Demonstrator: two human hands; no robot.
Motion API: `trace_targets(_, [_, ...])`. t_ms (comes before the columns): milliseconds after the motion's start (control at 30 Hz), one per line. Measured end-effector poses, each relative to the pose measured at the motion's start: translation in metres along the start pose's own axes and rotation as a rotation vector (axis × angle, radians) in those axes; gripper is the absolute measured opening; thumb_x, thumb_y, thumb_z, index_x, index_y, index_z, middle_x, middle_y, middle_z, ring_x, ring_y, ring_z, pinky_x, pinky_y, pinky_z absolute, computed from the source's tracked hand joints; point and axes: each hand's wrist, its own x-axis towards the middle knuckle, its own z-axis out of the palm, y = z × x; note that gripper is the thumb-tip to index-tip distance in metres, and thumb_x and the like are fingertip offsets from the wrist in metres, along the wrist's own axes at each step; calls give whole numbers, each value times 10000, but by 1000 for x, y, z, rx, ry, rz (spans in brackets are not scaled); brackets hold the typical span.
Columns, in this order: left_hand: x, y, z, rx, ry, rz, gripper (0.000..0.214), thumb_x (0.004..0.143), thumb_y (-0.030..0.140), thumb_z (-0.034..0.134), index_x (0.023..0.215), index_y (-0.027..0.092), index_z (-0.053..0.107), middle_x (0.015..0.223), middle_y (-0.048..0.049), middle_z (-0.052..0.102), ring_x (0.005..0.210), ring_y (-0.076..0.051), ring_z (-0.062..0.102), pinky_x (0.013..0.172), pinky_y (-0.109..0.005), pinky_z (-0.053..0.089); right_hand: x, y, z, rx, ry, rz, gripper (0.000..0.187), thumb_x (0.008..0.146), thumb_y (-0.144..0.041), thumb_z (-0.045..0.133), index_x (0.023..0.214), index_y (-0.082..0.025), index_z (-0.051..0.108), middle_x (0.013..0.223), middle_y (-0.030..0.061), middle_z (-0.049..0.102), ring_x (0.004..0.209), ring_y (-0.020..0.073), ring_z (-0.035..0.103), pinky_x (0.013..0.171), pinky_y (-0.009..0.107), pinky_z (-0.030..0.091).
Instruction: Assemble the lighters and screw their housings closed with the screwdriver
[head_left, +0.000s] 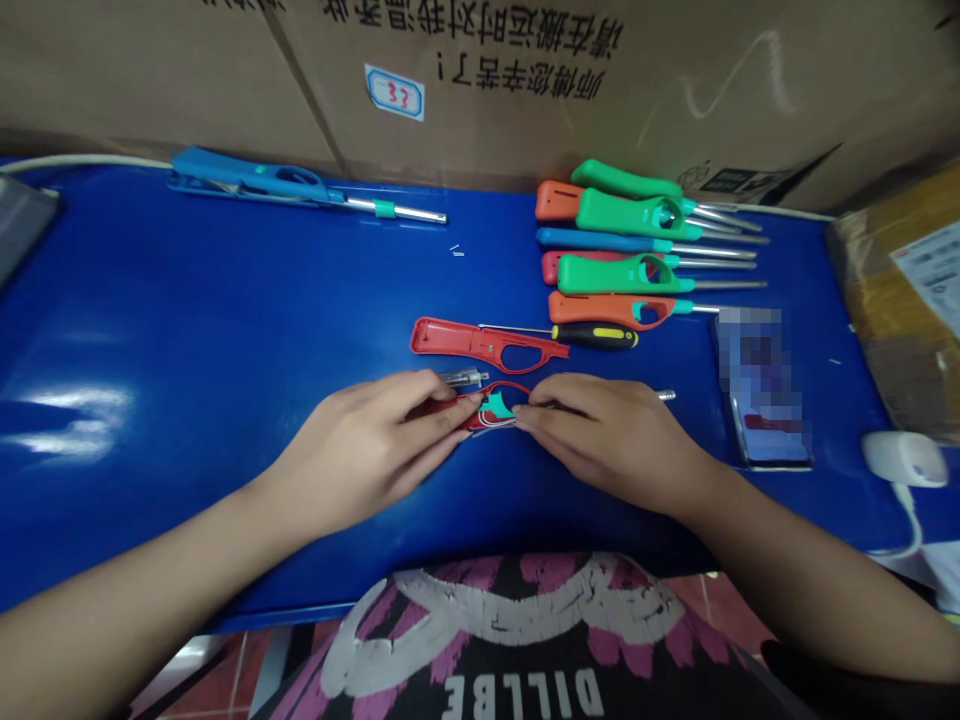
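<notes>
An opened red lighter with a teal trigger lies on the blue table between my hands. My left hand pinches its left end, fingers closed on the red body. My right hand presses fingers together on its right side, over the metal nozzle whose tip sticks out past the hand. Just beyond lies a separate red half shell. A black and yellow screwdriver rests beside that shell.
A pile of several green, orange, blue and red long-nosed lighters sits at the back right. A blue lighter lies at the back left. A phone and white scanner are on the right. Cardboard boxes line the back.
</notes>
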Motion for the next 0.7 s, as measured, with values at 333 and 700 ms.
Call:
trace_targets(333, [-1,-1,-1,-2,1,6,253,996,250,599,1202,162,717,1071,-96,707,927,-226,731,750,-357,636,3,-2,-4,351,-123,270,214,1006,-213,545,959,-208,754,971,37,702,859,142,658,758,276,501])
trace_targets(700, [-6,-3,-2,-27,37,146,293,924,162,690,1215,191,701,1153,-85,725,955,-221,715,763,-359,614,2,-2,-3,387,-117,280,204,987,-195,563,968,-197,766,962,34,679,855,135,648,754,265,490])
